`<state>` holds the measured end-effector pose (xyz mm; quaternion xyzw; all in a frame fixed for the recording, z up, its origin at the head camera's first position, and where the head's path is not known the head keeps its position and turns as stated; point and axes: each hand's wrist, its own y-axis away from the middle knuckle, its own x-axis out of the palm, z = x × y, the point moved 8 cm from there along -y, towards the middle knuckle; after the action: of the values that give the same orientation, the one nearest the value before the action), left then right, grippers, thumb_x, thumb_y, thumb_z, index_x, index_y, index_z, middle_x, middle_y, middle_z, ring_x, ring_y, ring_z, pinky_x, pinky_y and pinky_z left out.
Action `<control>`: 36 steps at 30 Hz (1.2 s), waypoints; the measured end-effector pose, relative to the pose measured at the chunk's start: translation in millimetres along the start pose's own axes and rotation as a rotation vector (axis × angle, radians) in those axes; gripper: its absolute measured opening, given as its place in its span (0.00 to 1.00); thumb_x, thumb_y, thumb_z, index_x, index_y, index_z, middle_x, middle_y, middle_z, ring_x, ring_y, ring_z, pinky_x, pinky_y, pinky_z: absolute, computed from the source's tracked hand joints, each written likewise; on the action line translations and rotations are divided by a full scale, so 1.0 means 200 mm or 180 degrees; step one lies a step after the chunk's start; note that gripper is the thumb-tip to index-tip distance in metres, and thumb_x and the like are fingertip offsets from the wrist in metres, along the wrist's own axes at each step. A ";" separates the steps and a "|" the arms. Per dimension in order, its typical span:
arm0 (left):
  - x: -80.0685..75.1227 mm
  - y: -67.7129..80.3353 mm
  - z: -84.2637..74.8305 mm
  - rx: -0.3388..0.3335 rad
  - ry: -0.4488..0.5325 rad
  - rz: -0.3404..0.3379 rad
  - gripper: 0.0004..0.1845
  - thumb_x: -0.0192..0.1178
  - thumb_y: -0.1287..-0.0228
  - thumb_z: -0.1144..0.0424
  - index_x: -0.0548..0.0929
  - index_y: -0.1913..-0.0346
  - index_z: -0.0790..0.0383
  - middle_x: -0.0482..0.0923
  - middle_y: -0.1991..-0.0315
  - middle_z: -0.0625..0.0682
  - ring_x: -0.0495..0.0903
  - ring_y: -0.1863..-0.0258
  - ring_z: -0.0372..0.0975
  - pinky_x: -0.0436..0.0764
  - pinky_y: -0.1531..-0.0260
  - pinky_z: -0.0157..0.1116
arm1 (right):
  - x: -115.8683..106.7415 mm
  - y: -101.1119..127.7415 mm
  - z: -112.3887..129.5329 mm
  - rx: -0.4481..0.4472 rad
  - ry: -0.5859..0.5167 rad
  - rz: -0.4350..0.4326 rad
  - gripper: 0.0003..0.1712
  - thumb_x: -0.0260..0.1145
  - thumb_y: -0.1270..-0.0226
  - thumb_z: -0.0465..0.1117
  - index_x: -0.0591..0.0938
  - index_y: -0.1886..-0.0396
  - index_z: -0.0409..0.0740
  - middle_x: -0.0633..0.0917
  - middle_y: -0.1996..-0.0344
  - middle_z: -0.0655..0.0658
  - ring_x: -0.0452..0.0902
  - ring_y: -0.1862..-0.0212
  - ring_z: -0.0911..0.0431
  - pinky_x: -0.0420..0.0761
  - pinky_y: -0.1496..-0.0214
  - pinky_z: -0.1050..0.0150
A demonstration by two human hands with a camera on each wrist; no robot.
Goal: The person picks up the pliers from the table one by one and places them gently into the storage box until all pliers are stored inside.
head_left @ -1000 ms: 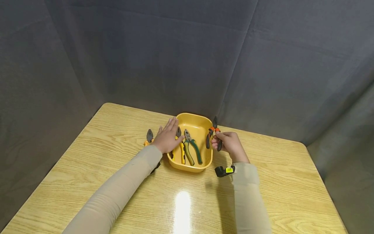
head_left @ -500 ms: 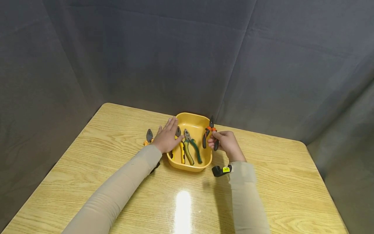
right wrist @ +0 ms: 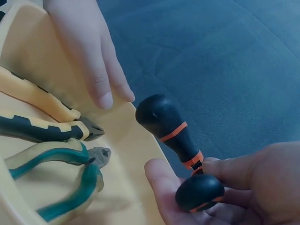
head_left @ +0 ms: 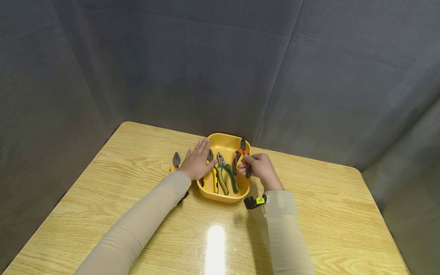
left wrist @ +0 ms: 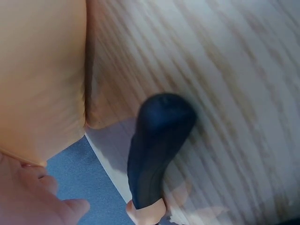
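Note:
My right hand [head_left: 259,166] pinches one handle of a pair of pliers [head_left: 243,143] with black-and-orange grips. Those pliers, jaws pointing away, hang over the right part of a yellow plastic bin [head_left: 220,198]. In the right wrist view, thumb and fingers meet near the orange band, and the other handle [right wrist: 164,119] spreads free. Across the bin's left rim lies my left hand [head_left: 196,162], its fingers straight. Inside the bin are green-handled pliers [head_left: 227,172] and yellow-and-black pliers [head_left: 215,177], side by side.
Left of the bin, another pair of pliers [head_left: 176,159] with orange-and-black grips lies on the wooden table [head_left: 330,221], partly hidden by the left arm. The left wrist view shows its black handle [left wrist: 161,140] beside the bin wall. Grey curtains [head_left: 206,68] hang behind the table.
My right hand has moved left with the black-and-orange pliers, from the bin's right rim to above its inside. The left hand has stayed in place.

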<state>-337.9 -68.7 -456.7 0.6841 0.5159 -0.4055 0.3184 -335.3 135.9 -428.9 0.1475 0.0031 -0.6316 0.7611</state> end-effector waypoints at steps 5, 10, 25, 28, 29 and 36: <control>0.00 0.00 0.00 -0.0013 0.0015 0.0020 0.44 0.46 0.20 0.43 0.39 0.18 0.61 0.32 0.17 0.56 0.32 0.19 0.45 0.41 0.24 0.59 | 0.03 -0.01 0.00 -0.0037 0.0035 0.0014 0.21 0.52 0.18 0.36 0.78 0.55 0.16 0.86 0.73 0.38 0.84 0.76 0.58 0.86 0.69 0.65; -0.01 0.01 -0.01 -0.0026 0.0019 0.0018 0.44 0.46 0.20 0.42 0.40 0.18 0.62 0.33 0.17 0.56 0.33 0.19 0.46 0.42 0.24 0.59 | 0.05 -0.02 -0.01 -0.0019 0.0047 0.0011 0.20 0.52 0.17 0.36 0.78 0.57 0.17 0.85 0.72 0.35 0.85 0.75 0.56 0.87 0.68 0.63; 0.01 -0.02 0.02 -0.0046 0.0034 -0.0015 0.44 0.46 0.21 0.42 0.40 0.18 0.61 0.33 0.17 0.55 0.33 0.19 0.46 0.42 0.24 0.59 | 0.12 -0.01 0.00 -0.0062 0.0384 -0.0143 0.22 0.51 0.17 0.37 0.79 0.53 0.17 0.86 0.69 0.32 0.86 0.73 0.53 0.88 0.62 0.57; 0.01 -0.01 0.01 -0.0049 0.0034 -0.0020 0.44 0.47 0.21 0.42 0.40 0.18 0.61 0.34 0.17 0.55 0.34 0.19 0.46 0.42 0.24 0.59 | 0.13 -0.01 0.01 -0.0104 0.0568 -0.0197 0.22 0.52 0.17 0.38 0.80 0.51 0.18 0.87 0.66 0.31 0.88 0.70 0.52 0.88 0.62 0.57; 0.01 -0.01 0.01 -0.0049 0.0029 -0.0018 0.44 0.46 0.21 0.42 0.40 0.18 0.61 0.34 0.17 0.55 0.34 0.19 0.46 0.42 0.24 0.58 | 0.13 -0.01 0.01 -0.0117 0.0632 -0.0223 0.22 0.52 0.17 0.39 0.80 0.50 0.19 0.87 0.66 0.31 0.88 0.70 0.51 0.88 0.63 0.58; 0.00 -0.01 0.01 -0.0046 0.0022 -0.0008 0.44 0.46 0.21 0.42 0.40 0.18 0.62 0.33 0.17 0.55 0.33 0.19 0.46 0.42 0.24 0.58 | 0.14 -0.02 0.01 -0.0226 0.0910 -0.0329 0.21 0.53 0.17 0.39 0.82 0.51 0.22 0.87 0.66 0.31 0.88 0.71 0.52 0.87 0.66 0.61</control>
<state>-339.2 -69.4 -457.2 0.6825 0.5207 -0.3998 0.3211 -333.0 107.3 -433.6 0.2085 0.1413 -0.6420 0.7242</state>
